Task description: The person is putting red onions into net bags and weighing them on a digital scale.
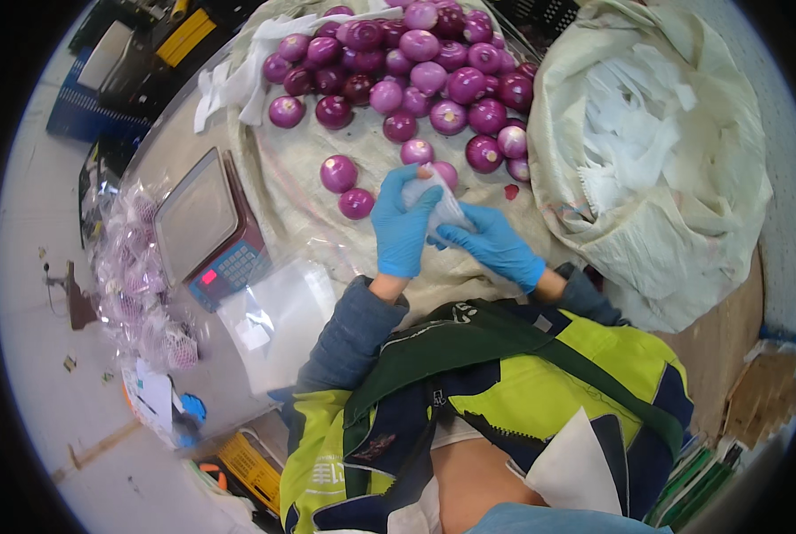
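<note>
My left hand (398, 227), in a blue glove, grips one end of a white net sleeve (446, 208). My right hand (495, 240), gloved the same way, pinches the sleeve's lower right side. Whether an onion is inside the sleeve, I cannot tell. Just beyond my fingers sits a red onion (445, 175), partly hidden by the sleeve, with another peeled red onion (417, 152) behind it. Two more, a larger onion (338, 173) and a smaller onion (356, 203), lie left of my left hand on the woven cloth (298, 193). Farther off is a heap of red onions (431, 77).
A woven sack (665, 267) with white netting (632, 127) inside stands at the right. On the left are a digital scale (197, 213), clear plastic bags (278, 327) and bagged netted onions (131, 260). White cloth strips (254, 73) lie beside the heap.
</note>
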Demonstrator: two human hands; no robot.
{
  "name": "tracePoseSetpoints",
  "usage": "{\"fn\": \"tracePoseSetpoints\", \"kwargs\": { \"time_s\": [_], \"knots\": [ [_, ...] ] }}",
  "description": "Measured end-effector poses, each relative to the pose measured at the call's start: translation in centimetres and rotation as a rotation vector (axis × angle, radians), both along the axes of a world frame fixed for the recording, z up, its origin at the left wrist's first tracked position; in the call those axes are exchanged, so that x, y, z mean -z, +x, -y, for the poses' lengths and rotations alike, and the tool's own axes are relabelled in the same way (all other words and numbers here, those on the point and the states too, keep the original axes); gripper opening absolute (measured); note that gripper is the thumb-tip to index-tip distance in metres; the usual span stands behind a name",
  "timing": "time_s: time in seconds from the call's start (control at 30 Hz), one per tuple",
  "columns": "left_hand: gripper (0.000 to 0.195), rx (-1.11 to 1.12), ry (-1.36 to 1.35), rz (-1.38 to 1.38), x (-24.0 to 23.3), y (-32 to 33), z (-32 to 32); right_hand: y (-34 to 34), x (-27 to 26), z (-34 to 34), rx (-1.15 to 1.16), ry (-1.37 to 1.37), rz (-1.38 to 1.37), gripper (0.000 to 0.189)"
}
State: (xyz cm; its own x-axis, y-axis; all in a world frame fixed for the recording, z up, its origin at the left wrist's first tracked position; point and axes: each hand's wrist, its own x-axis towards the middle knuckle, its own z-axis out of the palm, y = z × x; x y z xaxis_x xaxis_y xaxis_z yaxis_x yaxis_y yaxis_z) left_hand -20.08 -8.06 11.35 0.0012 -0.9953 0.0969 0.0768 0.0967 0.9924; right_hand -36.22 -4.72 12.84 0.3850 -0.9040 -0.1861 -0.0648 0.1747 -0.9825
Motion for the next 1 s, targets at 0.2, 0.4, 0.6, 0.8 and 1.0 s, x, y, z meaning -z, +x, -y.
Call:
{"fn": "tracePoseSetpoints", "kwargs": {
  "time_s": [0.2, 0.4, 0.6, 0.8, 1.0],
  "knots": [
    [0.013, -0.199, 0.453, -0.575, 5.3, 7.7, -1.4, 3.8, 5.6, 0.9, -0.034, 0.407, 0.549, 0.042],
    [0.015, -0.191, 0.02, 0.225, 9.1, 7.5, -6.2, 9.1, 8.0, -1.5, 0.089, 0.147, 0.214, 0.051],
    [0.025, -0.06, 0.681, -0.808, 11.2, 11.7, -5.9, 7.8, 9.2, -3.1, 0.159, 0.583, 0.676, 0.034],
    [0.039, 0.554, 0.669, -0.076, 7.6, 8.8, -5.9, 2.8, 11.4, 0.5, 0.268, 0.745, 0.936, 0.031],
    [0.031, -0.112, 0.345, -0.375, 12.8, 6.5, 11.3, 0.9, 11.6, 12.2, 0.386, -0.187, -0.385, 0.046]
  ]
}}
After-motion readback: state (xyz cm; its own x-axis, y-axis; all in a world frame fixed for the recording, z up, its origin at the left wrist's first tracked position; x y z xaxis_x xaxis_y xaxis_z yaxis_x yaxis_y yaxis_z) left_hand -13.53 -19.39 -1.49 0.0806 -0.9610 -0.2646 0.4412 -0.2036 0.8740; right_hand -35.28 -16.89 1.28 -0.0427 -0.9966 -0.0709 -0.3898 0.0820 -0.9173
